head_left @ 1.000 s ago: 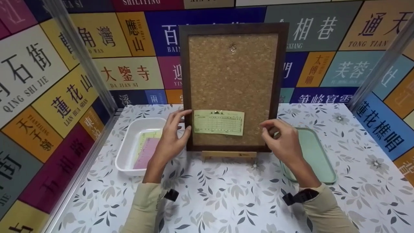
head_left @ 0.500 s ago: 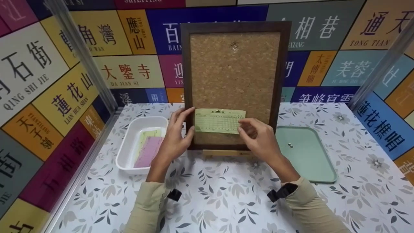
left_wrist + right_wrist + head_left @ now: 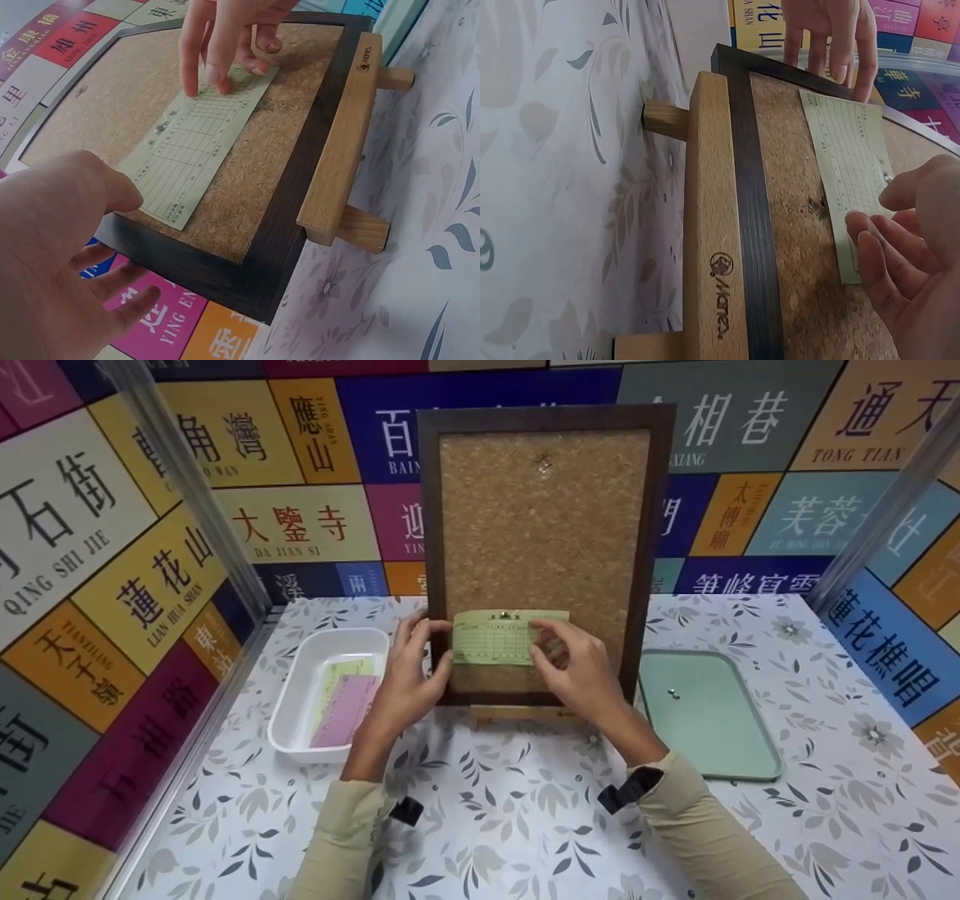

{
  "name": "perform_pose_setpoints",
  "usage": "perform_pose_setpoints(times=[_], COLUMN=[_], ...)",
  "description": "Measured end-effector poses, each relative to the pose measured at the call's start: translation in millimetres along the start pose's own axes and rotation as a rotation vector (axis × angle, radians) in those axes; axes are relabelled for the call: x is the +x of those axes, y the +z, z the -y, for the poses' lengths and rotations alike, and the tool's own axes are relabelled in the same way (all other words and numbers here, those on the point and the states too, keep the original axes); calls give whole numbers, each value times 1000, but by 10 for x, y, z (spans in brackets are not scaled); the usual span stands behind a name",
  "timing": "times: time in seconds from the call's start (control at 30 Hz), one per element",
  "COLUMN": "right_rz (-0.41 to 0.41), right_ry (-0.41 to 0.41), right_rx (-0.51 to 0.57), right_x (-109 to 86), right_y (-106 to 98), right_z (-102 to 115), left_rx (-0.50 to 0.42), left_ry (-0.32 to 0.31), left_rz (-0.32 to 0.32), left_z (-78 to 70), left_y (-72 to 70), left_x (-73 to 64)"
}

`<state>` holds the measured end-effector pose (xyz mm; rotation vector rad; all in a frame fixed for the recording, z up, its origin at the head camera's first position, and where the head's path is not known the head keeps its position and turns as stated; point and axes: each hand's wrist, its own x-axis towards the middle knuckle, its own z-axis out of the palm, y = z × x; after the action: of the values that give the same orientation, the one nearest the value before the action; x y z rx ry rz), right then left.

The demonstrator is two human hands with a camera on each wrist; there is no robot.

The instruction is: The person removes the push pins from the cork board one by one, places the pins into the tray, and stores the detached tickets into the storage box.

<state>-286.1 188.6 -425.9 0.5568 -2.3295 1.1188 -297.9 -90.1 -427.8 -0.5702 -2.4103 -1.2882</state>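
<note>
A framed corkboard (image 3: 544,532) leans upright on a small wooden easel (image 3: 345,142). Near its bottom, a pale green printed slip (image 3: 491,639) is fixed at the top middle by a small metal pin (image 3: 504,616). My left hand (image 3: 409,667) holds the board's left frame edge, with thumb and index finger in front beside the slip and other fingers behind. My right hand (image 3: 581,667) rests curved fingertips on the slip's right part. Its thumb and index finger stand apart, and it covers the slip's lower right corner in the head view.
A white tub (image 3: 289,712) with yellow-green and pink slips (image 3: 346,709) stands at left. At right lies a green tray (image 3: 724,720) bearing small metal pins (image 3: 673,694). Walls covered in street-name signs (image 3: 292,534) close in the flower-patterned table (image 3: 495,825).
My right hand has moved left from the board's right edge onto the slip, uncovering the pins on the tray. My left hand stays at the left frame edge.
</note>
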Motion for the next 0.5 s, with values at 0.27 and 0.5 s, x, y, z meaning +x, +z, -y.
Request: perform_pose_setpoints(times=[0.27, 0.5], right_rz=[-29, -62], right_ry=[-57, -81], right_rx=[25, 34], right_x=[124, 188], right_y=[143, 224], right_z=[24, 64], left_rx=[-6, 31], left_ry=[-57, -23], left_rz=[-25, -49], left_z=[-11, 3], left_y=[19, 49], left_x=[6, 13])
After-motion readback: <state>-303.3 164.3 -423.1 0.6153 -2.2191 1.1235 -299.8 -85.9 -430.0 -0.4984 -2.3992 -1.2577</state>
